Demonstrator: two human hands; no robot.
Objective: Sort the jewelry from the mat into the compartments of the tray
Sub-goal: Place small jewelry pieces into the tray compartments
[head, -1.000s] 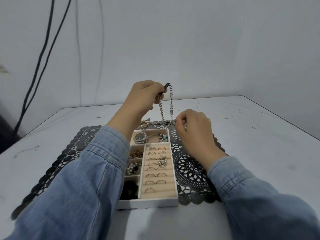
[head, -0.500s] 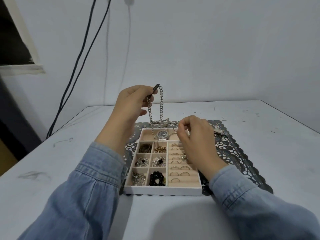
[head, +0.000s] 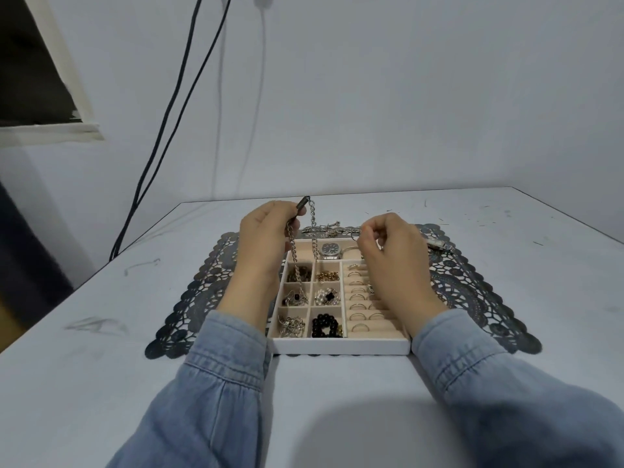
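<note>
Right grip [head: 391, 248] hides what it pinches — chain [head: 313, 224] end indistinct.

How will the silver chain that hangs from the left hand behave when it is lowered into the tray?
Probably floppy: the silver chain hangs in two limp strands from the left hand. It would likely pile up loosely in the tray, and its open links may snag on the small gold pieces below it.
</note>
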